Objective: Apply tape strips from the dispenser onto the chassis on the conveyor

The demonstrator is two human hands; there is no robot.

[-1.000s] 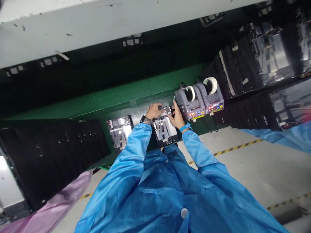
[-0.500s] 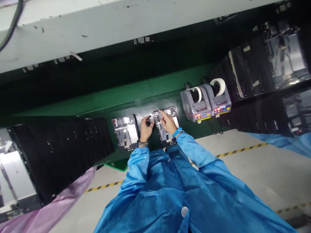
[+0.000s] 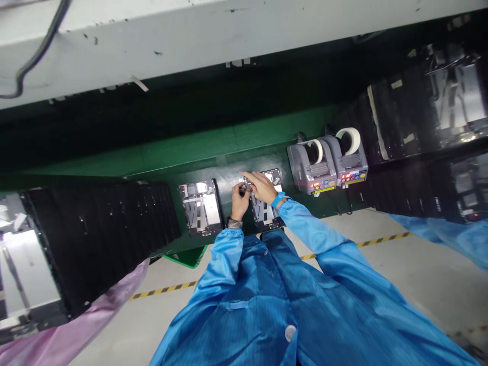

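Observation:
Two dark, flat device frames with silver inner parts lie on a green mat (image 3: 232, 157). The left one is a device frame (image 3: 200, 207), and my hands work over the other device frame (image 3: 268, 213). My left hand (image 3: 240, 201) pinches a small silvery part (image 3: 246, 187) at that frame's upper left corner. My right hand (image 3: 261, 187) lies just right of it, fingers reaching toward the same spot. Whether the right fingers hold anything is hidden. The two hands nearly touch.
Two grey tape dispensers (image 3: 311, 168) (image 3: 346, 161) with white rolls stand to the right of the frames. Stacks of black trays (image 3: 101, 239) line both sides of the mat. A white beam (image 3: 190, 40) runs along the top, and a grey floor (image 3: 381, 284) lies below.
My left hand has moved right, from beside the frame to its upper left corner, closing on the small part. The whole scene has shifted slightly with my head.

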